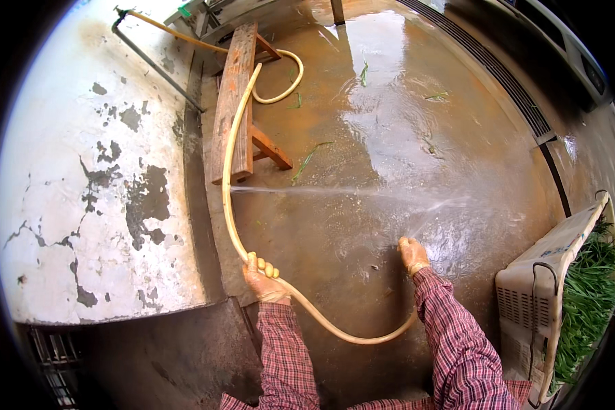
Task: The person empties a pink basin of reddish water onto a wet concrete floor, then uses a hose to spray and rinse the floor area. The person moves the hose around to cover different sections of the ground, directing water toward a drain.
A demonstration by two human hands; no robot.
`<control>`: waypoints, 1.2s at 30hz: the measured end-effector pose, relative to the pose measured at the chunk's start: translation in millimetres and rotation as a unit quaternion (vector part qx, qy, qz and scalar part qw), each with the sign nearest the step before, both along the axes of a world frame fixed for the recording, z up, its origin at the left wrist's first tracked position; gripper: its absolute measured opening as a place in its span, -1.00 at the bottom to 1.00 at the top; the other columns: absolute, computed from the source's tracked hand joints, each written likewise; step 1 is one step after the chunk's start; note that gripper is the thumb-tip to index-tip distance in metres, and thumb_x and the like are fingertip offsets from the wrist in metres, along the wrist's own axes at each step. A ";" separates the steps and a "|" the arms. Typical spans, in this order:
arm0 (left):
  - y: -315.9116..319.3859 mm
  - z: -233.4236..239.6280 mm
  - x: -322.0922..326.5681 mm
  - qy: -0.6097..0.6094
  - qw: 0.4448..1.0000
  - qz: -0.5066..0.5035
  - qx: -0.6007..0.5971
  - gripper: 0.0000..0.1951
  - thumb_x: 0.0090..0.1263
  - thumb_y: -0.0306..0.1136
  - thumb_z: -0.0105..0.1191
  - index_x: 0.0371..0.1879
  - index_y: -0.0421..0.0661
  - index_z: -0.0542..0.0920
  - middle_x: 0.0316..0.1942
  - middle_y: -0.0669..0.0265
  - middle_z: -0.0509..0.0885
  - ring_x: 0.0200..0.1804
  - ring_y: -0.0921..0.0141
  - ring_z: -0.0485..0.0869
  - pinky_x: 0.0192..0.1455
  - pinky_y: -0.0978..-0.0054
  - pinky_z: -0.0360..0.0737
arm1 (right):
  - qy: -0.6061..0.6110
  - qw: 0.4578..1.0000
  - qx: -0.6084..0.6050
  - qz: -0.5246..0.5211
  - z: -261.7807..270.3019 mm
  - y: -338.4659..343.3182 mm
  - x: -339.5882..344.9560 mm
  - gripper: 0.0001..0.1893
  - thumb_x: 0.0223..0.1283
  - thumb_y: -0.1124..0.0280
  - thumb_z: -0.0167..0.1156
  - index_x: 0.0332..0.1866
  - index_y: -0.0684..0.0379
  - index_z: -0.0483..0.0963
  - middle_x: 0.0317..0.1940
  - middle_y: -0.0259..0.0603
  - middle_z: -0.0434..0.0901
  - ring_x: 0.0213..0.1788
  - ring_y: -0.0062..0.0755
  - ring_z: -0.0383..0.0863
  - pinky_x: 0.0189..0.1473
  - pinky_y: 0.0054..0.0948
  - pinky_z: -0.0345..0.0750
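Note:
A pale yellow hose [348,337] runs from my left hand in a low loop to my right hand. My left hand [264,279], in a thin yellowish glove, is closed around the hose's middle stretch. The gloved right hand [413,254] grips the hose near its end; the nozzle end itself is hidden by the fingers. Water [435,207] sprays from there onto the wet concrete floor [328,246]. A second thin jet [297,190] shoots sideways to the right from the hose wall, just past the near end of the wooden bench [236,118].
Peeling white wall [82,169] borders the left, with a metal pipe [156,66] and tap. A plastic crate [528,282] of green leafy stalks [587,302] stands at right. Beyond lie a drain grate [492,61] and a vehicle [576,51]. Loose green leaves [307,163] litter the floor.

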State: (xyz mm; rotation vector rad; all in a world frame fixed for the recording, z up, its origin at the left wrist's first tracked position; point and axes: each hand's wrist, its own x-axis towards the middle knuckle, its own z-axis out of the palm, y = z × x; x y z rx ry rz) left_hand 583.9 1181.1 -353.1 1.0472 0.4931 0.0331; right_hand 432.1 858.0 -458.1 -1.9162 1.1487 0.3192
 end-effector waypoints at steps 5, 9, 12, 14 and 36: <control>-42.1 -20.6 -90.1 0.055 0.993 0.054 -0.092 -0.84 0.41 -0.21 0.12 -0.36 0.09 0.43 -0.60 0.57 0.33 -0.67 0.60 0.25 -0.66 0.62 0.21 | 0.036 0.973 -0.030 0.226 52.8 23.9 22.5 -0.44 0.33 -0.02 -0.16 0.12 0.23 0.52 0.03 0.19 0.58 0.13 0.12 0.55 0.23 -0.12 0.41; -93.2 -40.4 -132.4 0.118 0.984 0.079 -0.103 -0.81 0.38 -0.26 0.15 -0.39 0.05 0.41 -0.58 0.54 0.34 -0.62 0.59 0.29 -0.56 0.58 0.29 | 0.049 0.932 -0.048 0.357 130.5 70.2 44.4 -0.47 0.37 0.00 -0.16 0.12 0.22 0.51 -0.03 0.14 0.62 0.06 0.09 0.60 0.16 -0.11 0.47; -118.8 -60.8 -166.5 0.202 0.976 0.052 -0.069 -0.82 0.30 -0.35 0.19 -0.26 -0.05 0.45 -0.56 0.50 0.36 -0.61 0.58 0.30 -0.56 0.58 0.30 | 0.062 0.909 -0.065 0.408 136.8 86.3 54.2 -0.45 0.40 -0.04 -0.17 0.13 0.22 0.50 -0.07 0.10 0.65 0.02 0.06 0.63 0.12 -0.11 0.49; -130.5 -72.2 -184.3 0.221 0.973 0.031 -0.053 -0.79 0.29 -0.35 0.18 -0.21 -0.07 0.45 -0.55 0.50 0.36 -0.58 0.58 0.30 -0.54 0.57 0.30 | 0.083 0.900 -0.070 0.422 124.1 87.4 56.3 -0.42 0.41 -0.08 -0.19 0.13 0.21 0.49 -0.09 0.07 0.66 0.01 0.03 0.64 0.10 -0.13 0.50; -94.4 -61.5 -44.2 0.072 0.890 -0.277 0.355 -0.30 0.28 -0.13 0.20 0.28 -0.36 0.33 0.20 -0.06 0.47 0.22 0.16 0.47 0.31 0.31 0.37 | 0.032 0.935 -0.109 0.336 41.2 93.1 55.7 -0.59 0.26 0.04 0.08 -0.16 0.23 0.55 -0.39 0.05 0.69 -0.26 0.00 0.72 -0.14 -0.14 0.61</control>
